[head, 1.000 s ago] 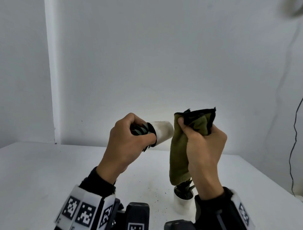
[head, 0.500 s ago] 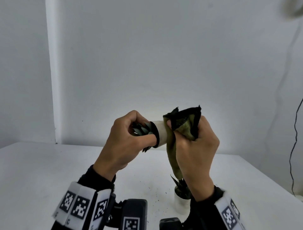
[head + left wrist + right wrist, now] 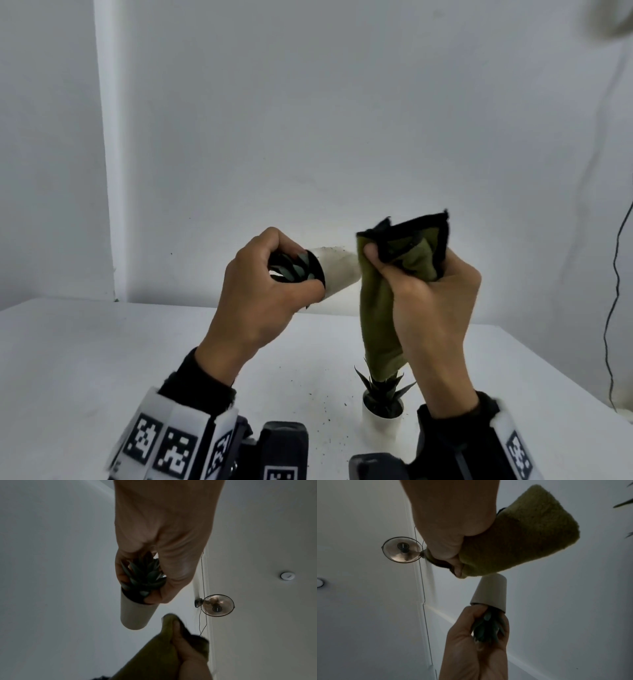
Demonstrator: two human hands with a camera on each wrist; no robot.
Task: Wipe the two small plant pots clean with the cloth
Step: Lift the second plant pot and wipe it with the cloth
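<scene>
My left hand point(image 3: 263, 291) holds a small white plant pot point(image 3: 337, 270) on its side above the table, fingers curled round its rim and dark leaves. The pot's base points right, with dark specks on its wall. My right hand point(image 3: 428, 291) grips a folded olive-green cloth point(image 3: 378, 315) with a black edge, which hangs down just right of the pot's base. In the left wrist view the pot point(image 3: 135, 614) and cloth point(image 3: 154, 654) are slightly apart. In the right wrist view the cloth point(image 3: 518, 540) lies close over the pot's base point(image 3: 491, 592). A second white pot point(image 3: 382, 416) with spiky leaves stands on the table below the cloth.
The white table point(image 3: 85, 359) carries scattered dark soil specks point(image 3: 325, 397) near the standing pot. A white wall is close behind. A black cable point(image 3: 613, 308) hangs at the right. A wall fan point(image 3: 217, 605) is mounted high up.
Half a second ago the cloth was wrapped over the held pot's base. Now my right hand has drawn the cloth off to the right, baring the pot's wall again.
</scene>
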